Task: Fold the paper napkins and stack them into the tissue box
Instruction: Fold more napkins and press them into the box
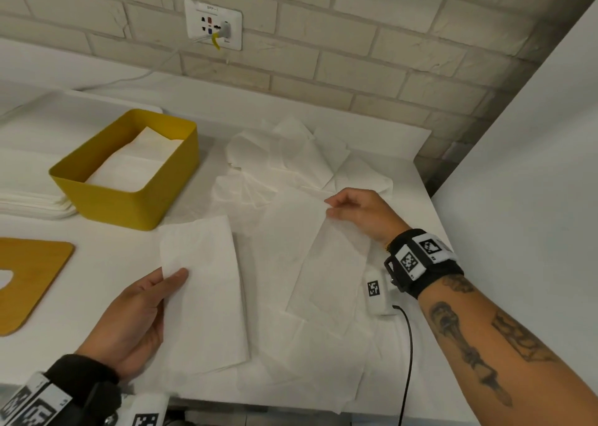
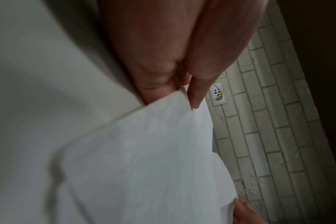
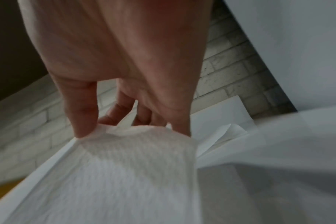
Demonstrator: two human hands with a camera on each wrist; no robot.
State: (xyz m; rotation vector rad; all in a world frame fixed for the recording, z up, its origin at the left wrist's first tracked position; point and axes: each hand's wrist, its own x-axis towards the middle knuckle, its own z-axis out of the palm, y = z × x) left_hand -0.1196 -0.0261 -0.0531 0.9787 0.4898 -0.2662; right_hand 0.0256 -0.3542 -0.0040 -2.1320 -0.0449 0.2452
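A folded white napkin (image 1: 207, 289) lies at the table's front middle; my left hand (image 1: 139, 315) pinches its left edge, thumb on top. In the left wrist view the same napkin (image 2: 144, 159) sits between thumb and fingers (image 2: 197, 92). My right hand (image 1: 359, 212) pinches the top corner of a second, unfolded napkin (image 1: 326, 273) and lifts it off the heap; the right wrist view shows this napkin (image 3: 125, 166) caught under the fingertips (image 3: 84, 128). The yellow tissue box (image 1: 129, 199) stands at the left with folded napkins (image 1: 136, 163) inside.
A heap of loose napkins (image 1: 291, 160) covers the table's right half. A stack of white sheets (image 1: 32, 202) lies left of the box. A wooden lid (image 1: 29, 280) rests at the front left. A wall socket (image 1: 213, 24) and a white partition (image 1: 534, 166) border the table.
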